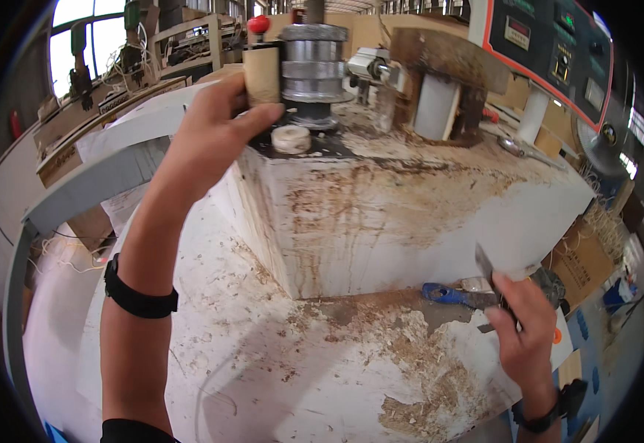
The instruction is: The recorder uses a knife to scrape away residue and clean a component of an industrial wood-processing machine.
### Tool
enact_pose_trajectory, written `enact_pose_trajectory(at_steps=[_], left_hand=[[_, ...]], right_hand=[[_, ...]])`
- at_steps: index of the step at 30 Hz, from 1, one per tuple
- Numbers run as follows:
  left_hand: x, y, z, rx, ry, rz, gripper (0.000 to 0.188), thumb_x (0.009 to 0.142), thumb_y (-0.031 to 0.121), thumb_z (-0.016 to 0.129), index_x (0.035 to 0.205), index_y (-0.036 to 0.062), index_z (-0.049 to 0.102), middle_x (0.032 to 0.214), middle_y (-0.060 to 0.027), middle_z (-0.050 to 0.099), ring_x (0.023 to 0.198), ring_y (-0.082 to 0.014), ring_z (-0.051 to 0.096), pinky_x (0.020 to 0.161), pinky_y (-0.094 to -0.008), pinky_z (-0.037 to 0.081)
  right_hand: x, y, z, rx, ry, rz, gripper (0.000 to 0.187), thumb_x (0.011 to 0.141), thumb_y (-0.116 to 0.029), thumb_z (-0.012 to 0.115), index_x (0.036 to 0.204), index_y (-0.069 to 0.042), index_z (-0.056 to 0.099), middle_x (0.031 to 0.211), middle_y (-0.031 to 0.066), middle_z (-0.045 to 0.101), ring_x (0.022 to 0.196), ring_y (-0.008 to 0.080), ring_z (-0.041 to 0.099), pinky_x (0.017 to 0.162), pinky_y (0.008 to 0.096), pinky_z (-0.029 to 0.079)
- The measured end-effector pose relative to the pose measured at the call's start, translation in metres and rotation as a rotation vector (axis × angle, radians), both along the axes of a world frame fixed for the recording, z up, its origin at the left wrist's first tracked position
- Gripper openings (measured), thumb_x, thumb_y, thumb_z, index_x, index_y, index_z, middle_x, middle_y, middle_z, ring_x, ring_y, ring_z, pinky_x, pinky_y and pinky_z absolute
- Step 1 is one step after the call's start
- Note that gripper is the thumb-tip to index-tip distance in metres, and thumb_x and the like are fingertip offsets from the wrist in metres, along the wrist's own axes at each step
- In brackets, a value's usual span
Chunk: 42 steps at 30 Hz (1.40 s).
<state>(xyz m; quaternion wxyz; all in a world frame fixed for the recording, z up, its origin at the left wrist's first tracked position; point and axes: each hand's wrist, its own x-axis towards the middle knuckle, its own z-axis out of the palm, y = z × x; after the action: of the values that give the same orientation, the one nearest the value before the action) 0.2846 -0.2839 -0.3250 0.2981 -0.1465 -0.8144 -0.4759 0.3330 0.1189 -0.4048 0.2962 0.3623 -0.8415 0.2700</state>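
Observation:
My left hand (215, 125) is at the upper left, closed against a tan cylinder (261, 77). Its thumb lies across the front at the cylinder's foot, and the other fingers are partly hidden behind it. Just right of that stands a ringed metal spindle (314, 63), with a small off-white disc (291, 139) in front of its base. At the lower right, my right hand (525, 328) is closed around a thin, flat-bladed metal tool (483, 260), blade pointing up and left; the fingers cover its handle. Close by lies a blue-handled tool (443, 294).
The spindle stands on a stained white machine housing (410, 221) above a white worktop (211, 354) strewn with flaky brown residue. A rusty block (447, 63) and a wrench (528, 150) are on the housing. A control panel (550, 52) overhangs the right; a grey frame (93, 192) curves along the left.

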Motion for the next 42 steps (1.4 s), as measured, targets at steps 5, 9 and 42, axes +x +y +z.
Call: enact_pose_trajectory(at_steps=[5, 9, 42], left_hand=[[-0.009, -0.006, -0.005, -0.062, 0.111, 0.072, 0.035, 0.094, 0.008, 0.064, 0.125, -0.0041, 0.057, 0.111, -0.0082, 0.068, 0.103, -0.0122, 0.06, 0.093, -0.028, 0.046], [-0.021, -0.015, -0.012, -0.016, 0.167, 0.131, 0.031, 0.093, 0.008, 0.063, 0.121, -0.0049, 0.059, 0.106, -0.0094, 0.068, 0.094, -0.0123, 0.06, 0.087, -0.0279, 0.047], [-0.026, -0.013, -0.023, -0.018, 0.258, 0.239, 0.025, 0.088, 0.019, 0.066, 0.102, 0.0009, 0.055, 0.089, -0.0192, 0.069, 0.089, -0.0395, 0.066, 0.079, -0.0504, 0.049]], right_hand=[[0.004, -0.078, 0.083, 0.198, 0.055, 0.03, 0.049, 0.084, 0.002, 0.063, 0.133, -0.001, 0.058, 0.084, 0.0145, 0.057, 0.07, 0.0286, 0.054, 0.064, 0.036, 0.045], [-0.003, -0.126, 0.108, 0.392, 0.114, 0.086, 0.051, 0.082, 0.004, 0.064, 0.132, -0.002, 0.058, 0.079, 0.0115, 0.051, 0.068, 0.026, 0.048, 0.065, 0.0351, 0.041], [0.016, -0.178, 0.133, 0.348, -0.129, -0.265, 0.039, 0.09, -0.004, 0.065, 0.129, -0.002, 0.063, 0.095, 0.0131, 0.071, 0.073, 0.0142, 0.059, 0.07, 0.0292, 0.049]])
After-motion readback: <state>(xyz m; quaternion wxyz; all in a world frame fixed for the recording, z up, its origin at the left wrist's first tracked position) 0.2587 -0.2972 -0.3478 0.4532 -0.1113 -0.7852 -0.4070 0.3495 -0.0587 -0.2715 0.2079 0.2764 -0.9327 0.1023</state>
